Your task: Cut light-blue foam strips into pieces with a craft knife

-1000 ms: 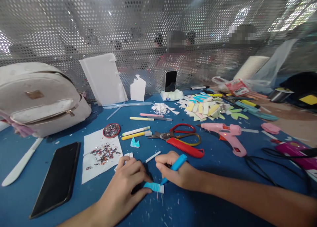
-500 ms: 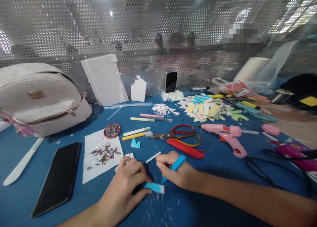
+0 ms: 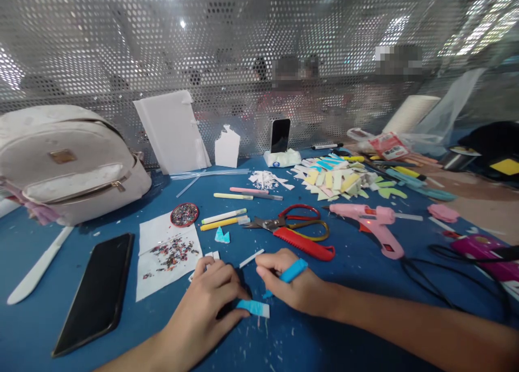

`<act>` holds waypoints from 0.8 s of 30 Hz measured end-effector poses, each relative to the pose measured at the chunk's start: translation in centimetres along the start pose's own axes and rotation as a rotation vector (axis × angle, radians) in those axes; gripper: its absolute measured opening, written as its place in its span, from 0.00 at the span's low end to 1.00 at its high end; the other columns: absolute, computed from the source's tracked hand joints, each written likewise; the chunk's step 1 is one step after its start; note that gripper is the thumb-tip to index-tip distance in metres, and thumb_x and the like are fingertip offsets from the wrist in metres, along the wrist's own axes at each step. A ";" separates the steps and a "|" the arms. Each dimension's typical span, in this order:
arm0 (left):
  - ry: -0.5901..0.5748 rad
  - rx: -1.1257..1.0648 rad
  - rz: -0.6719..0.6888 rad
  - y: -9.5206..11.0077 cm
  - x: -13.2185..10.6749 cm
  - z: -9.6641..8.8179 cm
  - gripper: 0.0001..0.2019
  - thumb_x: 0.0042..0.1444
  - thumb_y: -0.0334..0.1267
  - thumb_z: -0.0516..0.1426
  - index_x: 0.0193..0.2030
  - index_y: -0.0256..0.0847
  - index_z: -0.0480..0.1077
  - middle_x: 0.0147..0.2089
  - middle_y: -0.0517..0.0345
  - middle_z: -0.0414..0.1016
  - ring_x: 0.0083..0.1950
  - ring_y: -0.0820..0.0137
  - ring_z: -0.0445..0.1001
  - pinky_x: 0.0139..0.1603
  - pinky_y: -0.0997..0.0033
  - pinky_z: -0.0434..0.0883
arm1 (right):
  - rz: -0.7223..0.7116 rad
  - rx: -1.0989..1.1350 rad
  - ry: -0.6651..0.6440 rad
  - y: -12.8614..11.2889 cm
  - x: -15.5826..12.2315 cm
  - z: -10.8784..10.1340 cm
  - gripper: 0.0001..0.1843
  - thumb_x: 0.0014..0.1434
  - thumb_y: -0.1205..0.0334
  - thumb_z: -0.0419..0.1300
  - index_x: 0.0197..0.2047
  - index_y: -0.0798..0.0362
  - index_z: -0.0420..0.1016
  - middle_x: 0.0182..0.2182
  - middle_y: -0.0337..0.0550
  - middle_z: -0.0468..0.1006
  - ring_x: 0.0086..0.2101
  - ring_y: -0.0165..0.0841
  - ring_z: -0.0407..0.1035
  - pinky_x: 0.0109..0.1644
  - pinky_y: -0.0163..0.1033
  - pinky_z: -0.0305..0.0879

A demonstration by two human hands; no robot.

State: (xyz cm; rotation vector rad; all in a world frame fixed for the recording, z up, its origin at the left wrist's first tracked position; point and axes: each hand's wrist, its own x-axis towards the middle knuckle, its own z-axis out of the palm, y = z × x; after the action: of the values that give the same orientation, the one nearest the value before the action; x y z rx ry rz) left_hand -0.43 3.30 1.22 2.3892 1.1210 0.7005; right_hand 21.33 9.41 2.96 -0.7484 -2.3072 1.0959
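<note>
My left hand (image 3: 217, 296) pins a small paper strip (image 3: 254, 308) to the blue table between thumb and fingers. Most of the strip is coloured light blue, and its right end is white. Closed in a writing grip, my right hand (image 3: 292, 283) holds a blue marker (image 3: 294, 271), its tip low beside the strip. A thin white stick (image 3: 251, 258) lies between the two hands. Just beyond my left hand is a small blue cut-out piece (image 3: 222, 235). White scraps show partly from under the left fingers.
Scissors (image 3: 279, 221), a red cutter (image 3: 304, 244) and a pink glue gun (image 3: 375, 220) lie beyond my right hand, the gun's cord trailing right. A black phone (image 3: 95, 293) and paper with glitter bits (image 3: 148, 258) are at left. Paper scraps (image 3: 336, 176) pile up behind.
The blue marker has tilted slightly, its upper end moving a little to the right. My left hand and the strip stay where they were.
</note>
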 end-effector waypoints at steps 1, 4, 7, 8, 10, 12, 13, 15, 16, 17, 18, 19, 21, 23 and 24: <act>0.001 0.000 -0.001 0.0 0.0 0.0 0.04 0.64 0.34 0.62 0.43 0.44 0.71 0.40 0.61 0.70 0.43 0.67 0.70 0.52 0.62 0.57 | 0.004 0.013 0.007 0.0 0.0 0.0 0.18 0.63 0.66 0.49 0.24 0.50 0.45 0.18 0.29 0.49 0.21 0.25 0.47 0.25 0.35 0.44; -0.002 -0.004 -0.002 0.0 -0.1 0.0 0.03 0.65 0.35 0.61 0.43 0.44 0.70 0.40 0.61 0.71 0.43 0.67 0.70 0.53 0.61 0.57 | -0.052 0.029 -0.088 0.1 -0.1 0.1 0.19 0.61 0.66 0.50 0.23 0.50 0.45 0.18 0.29 0.47 0.20 0.25 0.45 0.24 0.34 0.43; -0.009 -0.007 0.000 0.0 -0.1 0.0 0.03 0.65 0.36 0.60 0.44 0.45 0.71 0.40 0.61 0.70 0.44 0.67 0.70 0.53 0.61 0.57 | -0.056 -0.014 -0.051 0.1 -0.2 0.0 0.19 0.61 0.67 0.50 0.23 0.50 0.44 0.18 0.29 0.46 0.19 0.25 0.45 0.24 0.35 0.42; -0.010 -0.008 0.000 0.0 -0.1 0.0 0.02 0.65 0.36 0.60 0.44 0.45 0.71 0.40 0.61 0.70 0.44 0.67 0.70 0.53 0.61 0.57 | -0.042 -0.020 -0.020 0.1 -0.2 0.0 0.19 0.62 0.67 0.50 0.23 0.50 0.44 0.18 0.29 0.47 0.19 0.25 0.45 0.24 0.35 0.43; -0.010 -0.008 -0.003 0.0 -0.1 0.0 0.02 0.66 0.37 0.59 0.44 0.45 0.71 0.40 0.60 0.70 0.44 0.67 0.70 0.53 0.60 0.57 | -0.051 -0.010 -0.025 0.1 -0.2 0.0 0.18 0.63 0.66 0.49 0.23 0.50 0.45 0.18 0.29 0.48 0.20 0.25 0.46 0.25 0.35 0.43; -0.012 -0.009 -0.003 0.0 -0.1 0.0 0.02 0.67 0.37 0.59 0.45 0.45 0.71 0.40 0.59 0.71 0.44 0.66 0.70 0.54 0.59 0.58 | -0.088 -0.002 -0.101 0.0 -0.2 0.1 0.18 0.61 0.66 0.50 0.23 0.50 0.45 0.18 0.29 0.48 0.20 0.25 0.46 0.25 0.34 0.44; -0.015 -0.009 -0.001 -0.1 -0.1 0.0 0.02 0.67 0.37 0.58 0.45 0.45 0.71 0.40 0.59 0.71 0.44 0.66 0.70 0.54 0.59 0.58 | -0.092 -0.007 -0.121 0.0 -0.2 0.1 0.18 0.61 0.66 0.50 0.23 0.50 0.45 0.18 0.29 0.48 0.20 0.25 0.46 0.25 0.34 0.44; -0.017 -0.010 0.001 -0.1 -0.1 0.0 0.02 0.67 0.38 0.58 0.45 0.45 0.72 0.40 0.59 0.71 0.44 0.66 0.70 0.54 0.59 0.58 | -0.060 -0.021 -0.072 0.0 -0.1 0.1 0.18 0.62 0.66 0.50 0.23 0.50 0.45 0.18 0.29 0.48 0.20 0.25 0.47 0.25 0.35 0.44; -0.016 -0.009 0.000 0.0 0.0 0.0 0.02 0.67 0.38 0.58 0.45 0.45 0.72 0.40 0.59 0.71 0.44 0.66 0.70 0.54 0.59 0.59 | -0.032 -0.021 -0.033 -0.1 -0.1 0.0 0.18 0.62 0.67 0.49 0.23 0.50 0.45 0.18 0.29 0.48 0.20 0.25 0.47 0.25 0.35 0.44; -0.013 -0.008 -0.003 0.0 0.0 0.0 0.02 0.67 0.38 0.58 0.45 0.45 0.72 0.40 0.59 0.71 0.44 0.66 0.70 0.54 0.59 0.59 | -0.013 -0.011 -0.012 -0.1 0.0 0.0 0.19 0.63 0.67 0.48 0.23 0.50 0.44 0.18 0.29 0.48 0.20 0.25 0.47 0.25 0.35 0.44; -0.012 -0.007 -0.004 0.0 0.0 -0.1 0.02 0.67 0.38 0.59 0.44 0.45 0.72 0.40 0.59 0.71 0.44 0.66 0.71 0.53 0.60 0.59 | -0.015 0.005 -0.020 -0.1 0.0 0.0 0.19 0.63 0.67 0.48 0.23 0.50 0.45 0.18 0.29 0.48 0.20 0.25 0.47 0.25 0.35 0.44; -0.011 -0.006 -0.006 0.1 0.0 -0.1 0.02 0.66 0.37 0.59 0.44 0.45 0.72 0.40 0.59 0.71 0.44 0.66 0.71 0.53 0.60 0.59 | -0.030 0.021 -0.053 -0.1 0.0 0.0 0.19 0.62 0.67 0.49 0.23 0.50 0.45 0.18 0.29 0.48 0.20 0.25 0.47 0.25 0.35 0.44; -0.010 -0.005 -0.007 0.2 0.0 -0.1 0.02 0.65 0.36 0.61 0.44 0.45 0.72 0.40 0.60 0.71 0.44 0.67 0.71 0.52 0.61 0.59 | -0.063 0.025 -0.113 0.0 -0.1 0.0 0.19 0.61 0.66 0.51 0.23 0.50 0.45 0.18 0.29 0.47 0.19 0.25 0.45 0.24 0.35 0.43; -0.006 -0.005 -0.009 0.2 0.0 -0.1 0.03 0.64 0.35 0.61 0.44 0.45 0.72 0.40 0.61 0.71 0.44 0.68 0.71 0.53 0.61 0.59 | -0.044 0.000 -0.072 0.1 -0.1 0.0 0.19 0.62 0.67 0.50 0.23 0.50 0.45 0.18 0.29 0.47 0.20 0.25 0.46 0.25 0.35 0.43; -0.003 -0.005 -0.012 0.2 0.0 -0.1 0.03 0.65 0.35 0.61 0.44 0.45 0.72 0.40 0.61 0.71 0.44 0.68 0.71 0.53 0.61 0.58 | -0.021 -0.011 -0.034 0.1 -0.1 0.0 0.19 0.63 0.67 0.49 0.23 0.50 0.45 0.18 0.29 0.48 0.20 0.25 0.46 0.25 0.35 0.44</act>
State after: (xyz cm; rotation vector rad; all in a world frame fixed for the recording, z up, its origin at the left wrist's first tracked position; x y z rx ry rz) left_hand -0.37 3.16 1.44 2.3769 1.1298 0.6943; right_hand 21.43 9.37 2.82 -0.7130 -2.3463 1.0953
